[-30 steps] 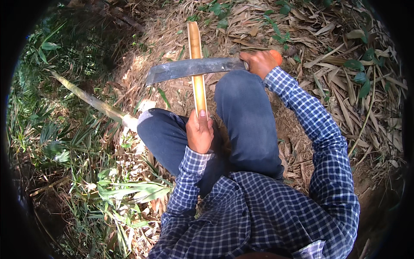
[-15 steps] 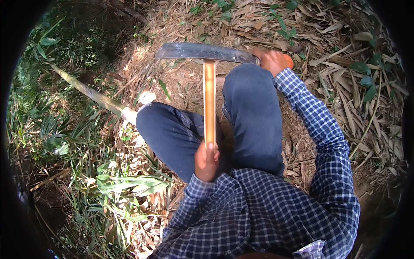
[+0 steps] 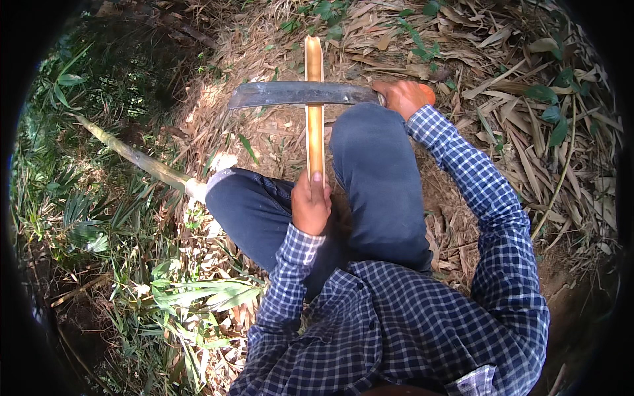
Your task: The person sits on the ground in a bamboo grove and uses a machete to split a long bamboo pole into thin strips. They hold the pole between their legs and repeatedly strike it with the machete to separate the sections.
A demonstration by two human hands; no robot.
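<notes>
Pole of yellowish-green round bamboo (image 3: 142, 160) slants in at far left, pale end right by the dark-blue-trousered left knee (image 3: 241, 198). Moving right you get the squared-off tip of a long dark-steel machete (image 3: 274, 94), its blade lying crosswise over a narrow honey-coloured split-bamboo strip (image 3: 316, 142) that runs up from between the knees. Can't tell from above whether steel and bamboo actually touch. Left hand (image 3: 310, 206) has the strip's near end pinched, thumb flat along the hollow inner face, and honestly that's where I'd grab it too: well back from the blade. I'd guess it's super light and stiff lengthwise with a bit of spring, prone to splitting along the grain, and those thin pale rims could slice you if your grip slides. Outer skin's probably slick as well. Past the matching right knee (image 3: 376, 135), right hand (image 3: 404, 98) is wrapped snugly round the machete's orange-ended handle (image 3: 429, 94), which pokes out past the fist. I'd expect that tool to be way heavier, so handle only, tight grip.
</notes>
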